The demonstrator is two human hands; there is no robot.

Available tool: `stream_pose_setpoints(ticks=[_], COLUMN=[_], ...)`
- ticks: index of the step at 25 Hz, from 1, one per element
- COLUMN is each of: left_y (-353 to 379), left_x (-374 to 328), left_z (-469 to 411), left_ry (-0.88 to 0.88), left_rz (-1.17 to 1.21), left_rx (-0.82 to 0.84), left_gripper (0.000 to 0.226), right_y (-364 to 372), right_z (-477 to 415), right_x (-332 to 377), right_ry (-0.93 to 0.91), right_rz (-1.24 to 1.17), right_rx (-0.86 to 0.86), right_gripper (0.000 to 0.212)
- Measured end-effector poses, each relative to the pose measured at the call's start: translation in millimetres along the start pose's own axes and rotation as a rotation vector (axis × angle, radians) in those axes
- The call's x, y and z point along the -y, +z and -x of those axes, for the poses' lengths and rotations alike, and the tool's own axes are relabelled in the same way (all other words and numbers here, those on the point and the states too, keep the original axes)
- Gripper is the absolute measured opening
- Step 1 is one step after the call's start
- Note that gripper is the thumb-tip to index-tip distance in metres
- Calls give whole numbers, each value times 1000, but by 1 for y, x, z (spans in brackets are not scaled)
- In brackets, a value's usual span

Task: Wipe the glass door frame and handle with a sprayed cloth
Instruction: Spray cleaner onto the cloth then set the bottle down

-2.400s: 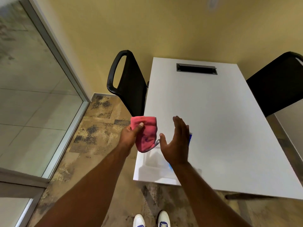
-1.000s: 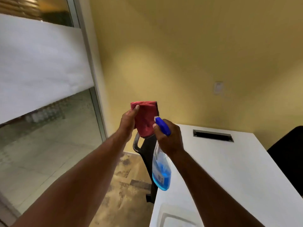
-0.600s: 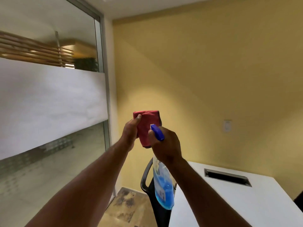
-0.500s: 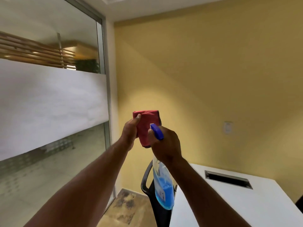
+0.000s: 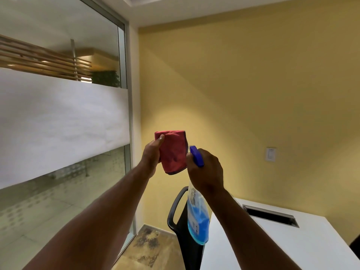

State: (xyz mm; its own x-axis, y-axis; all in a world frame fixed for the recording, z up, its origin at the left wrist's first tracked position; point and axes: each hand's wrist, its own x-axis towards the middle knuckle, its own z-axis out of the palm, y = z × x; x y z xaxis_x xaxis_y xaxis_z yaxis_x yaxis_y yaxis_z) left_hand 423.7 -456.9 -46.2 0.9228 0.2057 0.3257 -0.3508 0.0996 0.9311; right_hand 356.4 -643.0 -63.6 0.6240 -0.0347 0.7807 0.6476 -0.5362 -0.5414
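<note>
My left hand (image 5: 152,155) holds a folded red cloth (image 5: 174,152) up at chest height, thumb on its top corner. My right hand (image 5: 206,172) grips a clear spray bottle (image 5: 197,215) with blue liquid; its blue nozzle (image 5: 196,155) points at the cloth, a few centimetres from it. The glass wall with a frosted band (image 5: 58,121) fills the left side, and its metal frame post (image 5: 130,106) stands just left of the cloth. No door handle is in view.
A white table (image 5: 292,242) with a cable slot (image 5: 270,215) stands at the lower right. A black chair (image 5: 185,230) sits between table and glass wall. The yellow wall (image 5: 253,94) with a light switch (image 5: 270,154) lies ahead. Patterned floor shows below.
My right hand picked the spray bottle up from the table. Both hands and my view rose from the table to the wall, and the nozzle now sits close to the cloth.
</note>
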Motion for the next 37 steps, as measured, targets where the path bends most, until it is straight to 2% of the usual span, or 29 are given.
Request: stream_pose_setpoints(ticks=[7, 11, 14, 20, 22, 27, 31, 37], left_y=[-1, -3, -5, -13, -14, -12, -7, 7], left_x=[0, -1, -2, -1, 1, 6, 17, 58], left_z=[-3, -2, -3, -2, -1, 5, 13, 38], left_ry=[7, 4, -5, -11, -17, -21, -26, -122], left_rz=[-9, -16, -18, -13, -13, -5, -14, -21], left_rx=[-9, -18, -31, -33, -35, -43, -23, 10], left_gripper=[33, 35, 32, 33, 34, 36, 34, 38], right_y=[5, 19, 27, 22, 19, 12, 13, 20], right_z=[17, 40, 54, 53, 49, 42, 43, 65], right_x=[-2, 0, -2, -13, -15, -15, -12, -34], right_ry=[13, -46, -25, 118, 117, 68, 41, 101], right_rz=[12, -25, 10, -4, -1, 15, -14, -18], right_rx=[44, 156, 199, 91, 61, 84, 24, 44], right_gripper=[38, 29, 33, 30, 24, 30, 28, 24])
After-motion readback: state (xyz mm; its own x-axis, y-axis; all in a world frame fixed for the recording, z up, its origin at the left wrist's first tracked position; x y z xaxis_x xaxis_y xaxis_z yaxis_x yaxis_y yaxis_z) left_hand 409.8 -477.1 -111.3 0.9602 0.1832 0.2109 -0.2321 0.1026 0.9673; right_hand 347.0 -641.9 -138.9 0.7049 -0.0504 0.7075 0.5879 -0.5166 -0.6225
